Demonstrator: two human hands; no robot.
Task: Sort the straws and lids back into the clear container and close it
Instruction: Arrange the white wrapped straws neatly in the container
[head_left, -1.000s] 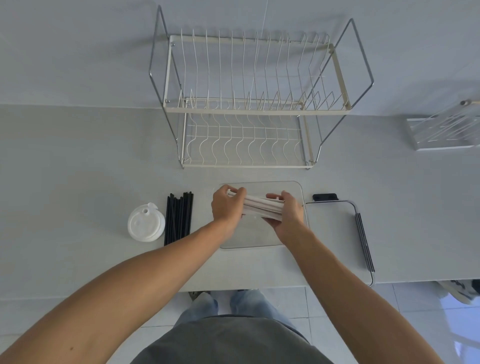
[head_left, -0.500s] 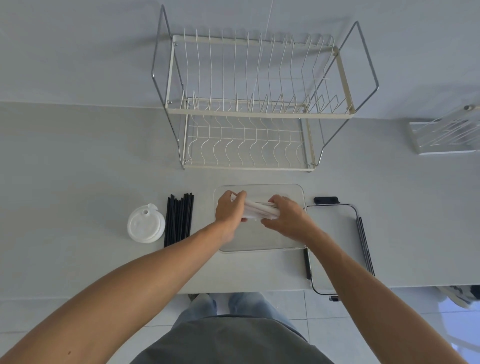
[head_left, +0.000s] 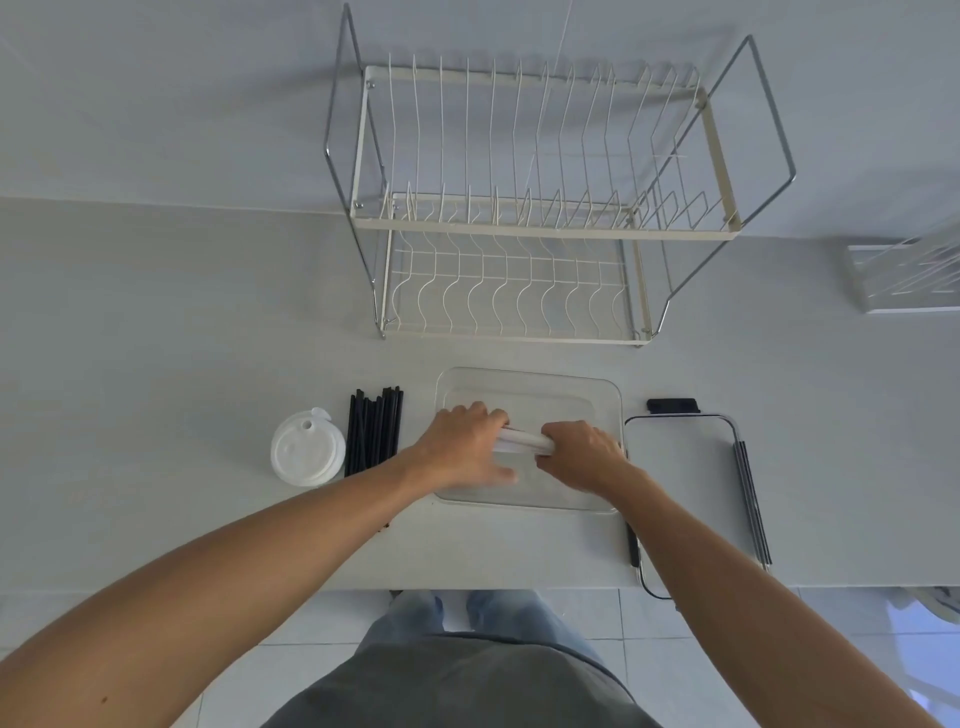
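White straws (head_left: 522, 441), a small bundle of them, lie crosswise between my two hands, low inside the clear container (head_left: 530, 387); my left hand (head_left: 462, 452) covers their left ends with its fingers curled over the top and its thumb spread out toward me along the container's floor; my right hand (head_left: 582, 454) closes round their right ends, knuckles up, fingers wrapped over the bundle; whether the straws already touch the bottom I cannot tell, since my hands hide their underside. Only the short middle stretch of the bundle shows between my hands.

Just left of the container, the black straws (head_left: 374, 436) lie on the counter (head_left: 156, 364) in a tidy row, pointing away from me, near my left forearm but apart from the container's edge; further left, just beside them, sits the white cup lid (head_left: 306, 454), round, with its sip hole on the far side, perhaps a stack, though I cannot tell how many. To the right of the container rests the container lid (head_left: 685, 467), clear with a dark rim and black clasps, flat on the counter and partly crossed by my right forearm; its near corner reaches the counter's edge.

Behind the container stands a two-tier wire dish rack (head_left: 540, 228) against the wall; a second rack (head_left: 909, 270) shows at the far right edge.
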